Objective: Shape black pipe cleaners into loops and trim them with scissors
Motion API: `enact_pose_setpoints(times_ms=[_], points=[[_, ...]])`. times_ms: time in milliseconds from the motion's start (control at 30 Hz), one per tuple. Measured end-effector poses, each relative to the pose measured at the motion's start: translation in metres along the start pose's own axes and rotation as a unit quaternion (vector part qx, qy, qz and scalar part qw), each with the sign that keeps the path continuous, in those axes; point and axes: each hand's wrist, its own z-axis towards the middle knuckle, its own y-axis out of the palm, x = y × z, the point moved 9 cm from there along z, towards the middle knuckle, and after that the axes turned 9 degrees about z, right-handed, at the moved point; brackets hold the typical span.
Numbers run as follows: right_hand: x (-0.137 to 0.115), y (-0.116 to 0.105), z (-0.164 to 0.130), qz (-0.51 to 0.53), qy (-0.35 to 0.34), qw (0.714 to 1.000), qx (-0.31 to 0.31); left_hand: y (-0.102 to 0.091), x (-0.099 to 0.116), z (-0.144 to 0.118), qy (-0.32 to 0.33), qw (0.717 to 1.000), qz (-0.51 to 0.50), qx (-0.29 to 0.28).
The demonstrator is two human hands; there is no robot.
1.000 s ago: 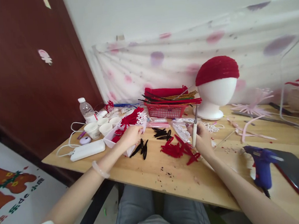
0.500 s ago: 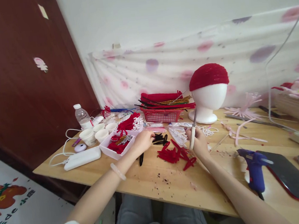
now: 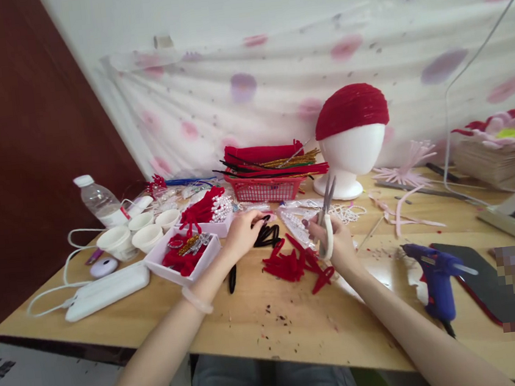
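My right hand (image 3: 336, 240) grips white-handled scissors (image 3: 326, 219) with the blades pointing up and slightly apart. My left hand (image 3: 242, 232) reaches over a pile of black pipe-cleaner pieces (image 3: 266, 235), fingers touching them. A heap of red pipe-cleaner pieces (image 3: 292, 264) lies between the two hands on the wooden table (image 3: 271, 320). One black piece (image 3: 232, 278) lies apart near my left wrist.
A white tray of red bits (image 3: 182, 259), small white cups (image 3: 146, 235), a water bottle (image 3: 99, 202) and a white power bank (image 3: 106, 292) stand left. A red basket (image 3: 266, 187) and a foam head with red cap (image 3: 351, 137) stand behind. A blue glue gun (image 3: 435, 275) lies right.
My left hand moved from the white tray rightward onto the black pieces. The right hand kept the scissors, whose blades now stand apart. The camera view shifted right and closer.
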Motion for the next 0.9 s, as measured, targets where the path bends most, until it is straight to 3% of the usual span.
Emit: enact_pose_setpoints(times_ms=[267,433,600,733,900], points=[[-0.003,0.022,-0.015,0.003,0.066,0.995,-0.075,0.008,0.027,-0.017,0.026,0.976,-0.208,-0.062],[0.007,0.025,-0.018,-0.002,0.117,0.989,-0.087,0.018,0.022,-0.020,-0.028,0.941,-0.328,-0.080],[0.007,0.024,-0.021,-0.012,0.132,0.988,-0.084,0.025,0.001,-0.026,-0.139,0.867,-0.475,-0.063],[0.007,0.025,-0.024,-0.026,0.124,0.988,-0.083,0.040,0.000,-0.036,-0.189,0.794,-0.573,-0.075],[0.004,0.028,-0.026,-0.051,0.112,0.987,-0.103,0.045,0.004,-0.039,-0.203,0.752,-0.624,-0.061]])
